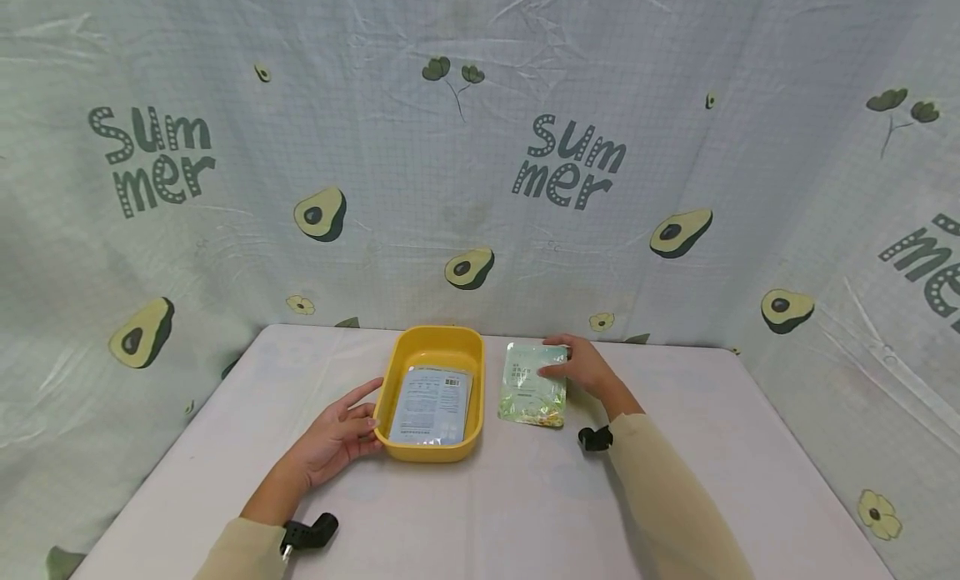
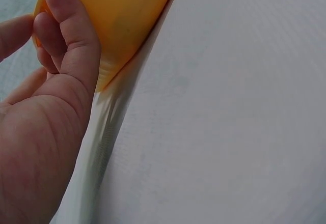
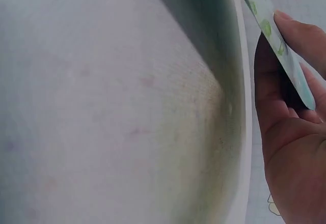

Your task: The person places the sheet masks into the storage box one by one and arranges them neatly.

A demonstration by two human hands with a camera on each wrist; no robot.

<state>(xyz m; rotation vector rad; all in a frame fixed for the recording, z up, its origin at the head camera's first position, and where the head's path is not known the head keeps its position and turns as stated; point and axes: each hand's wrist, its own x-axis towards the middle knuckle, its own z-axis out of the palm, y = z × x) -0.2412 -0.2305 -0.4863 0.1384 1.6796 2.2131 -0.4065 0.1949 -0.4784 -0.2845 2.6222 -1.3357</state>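
My left hand (image 1: 333, 441) is at the left wall of a yellow plastic tray (image 1: 431, 453), with its thumb at the rim. In the left wrist view the curled fingers (image 2: 71, 25) of that hand lie against the tray's outer side. My right hand (image 1: 585, 365) grips a light-green face mask sachet (image 1: 528, 392) by its right edge, thumb on the printed front and fingers behind. Edge-on in the right wrist view, the sachet is held up off the table. Inside the tray lies a white-and-blue sachet (image 1: 431, 405) with small print and a barcode.
A white-covered table (image 1: 480, 530) extends around the tray. Behind it hangs a pale curtain (image 1: 390, 163) printed with avocados and lettering. Black wrist cameras sit on the left wrist (image 1: 311, 532) and the right wrist (image 1: 595, 438).
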